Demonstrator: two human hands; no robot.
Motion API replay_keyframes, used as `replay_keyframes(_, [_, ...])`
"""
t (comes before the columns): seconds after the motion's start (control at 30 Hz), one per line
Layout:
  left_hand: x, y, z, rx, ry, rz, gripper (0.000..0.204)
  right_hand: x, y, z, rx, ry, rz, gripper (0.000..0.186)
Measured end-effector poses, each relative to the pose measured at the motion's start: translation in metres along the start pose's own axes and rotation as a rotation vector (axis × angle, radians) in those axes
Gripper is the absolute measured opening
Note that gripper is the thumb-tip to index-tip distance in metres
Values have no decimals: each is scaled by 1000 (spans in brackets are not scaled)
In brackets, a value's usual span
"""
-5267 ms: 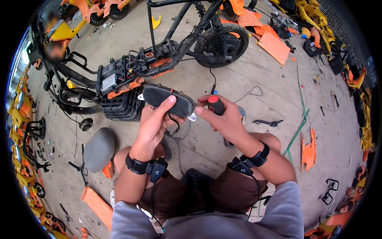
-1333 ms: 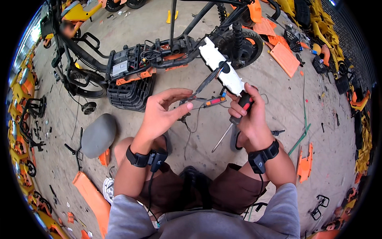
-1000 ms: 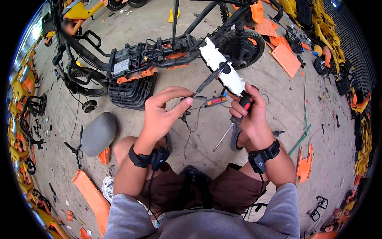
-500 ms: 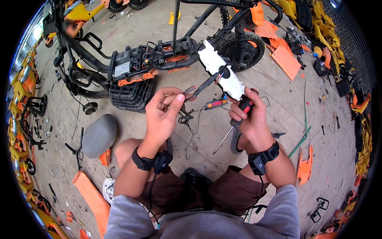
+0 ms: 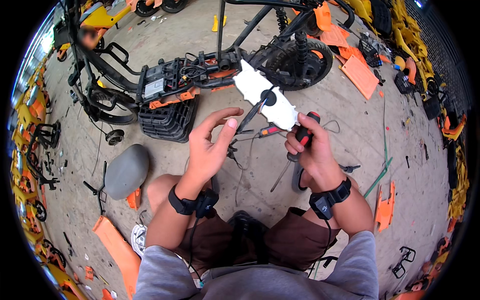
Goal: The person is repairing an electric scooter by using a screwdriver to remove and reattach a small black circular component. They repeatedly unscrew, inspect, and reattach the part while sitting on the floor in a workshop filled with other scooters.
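Left hand (image 5: 210, 150) has let go, now open, empty; right hand (image 5: 312, 152) grips white cover (image 5: 265, 95) plus screwdriver (image 5: 295, 150). Steady cover, mind dangling wires (image 5: 240, 150).

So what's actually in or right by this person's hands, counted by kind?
Screwdrivers: 2, a red and black one in the right hand and a small one past the fingers.
White plastic covers: 1, gripped by the right hand.
Grey saddles: 1, on the ground beside the open left hand.
Total: 4
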State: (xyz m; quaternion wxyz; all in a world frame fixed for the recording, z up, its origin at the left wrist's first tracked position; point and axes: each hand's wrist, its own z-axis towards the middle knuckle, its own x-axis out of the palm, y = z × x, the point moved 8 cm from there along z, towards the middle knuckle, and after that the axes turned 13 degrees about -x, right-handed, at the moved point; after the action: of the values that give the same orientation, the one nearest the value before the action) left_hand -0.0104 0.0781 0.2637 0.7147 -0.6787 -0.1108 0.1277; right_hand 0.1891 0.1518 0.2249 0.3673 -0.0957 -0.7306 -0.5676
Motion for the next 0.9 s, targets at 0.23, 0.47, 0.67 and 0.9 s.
replay_keyframes(0.23, [-5, -16, -4, 242, -153, 241, 21, 2, -5, -4, -13, 24, -131, 32])
replay_keyframes(0.47, [-3, -24, -8, 274, -198, 398, 22, 11, 2, -10, -73, 20, -320, 39])
replay_keyframes(0.67, [-2, -23, -6, 255, -198, 443, 20, 15, 4, -12, -111, 13, -485, 37])
replay_keyframes(0.9, [-5, -10, -2, 137, -195, 472, 16, 20, 3, -13, -183, 70, -690, 31])
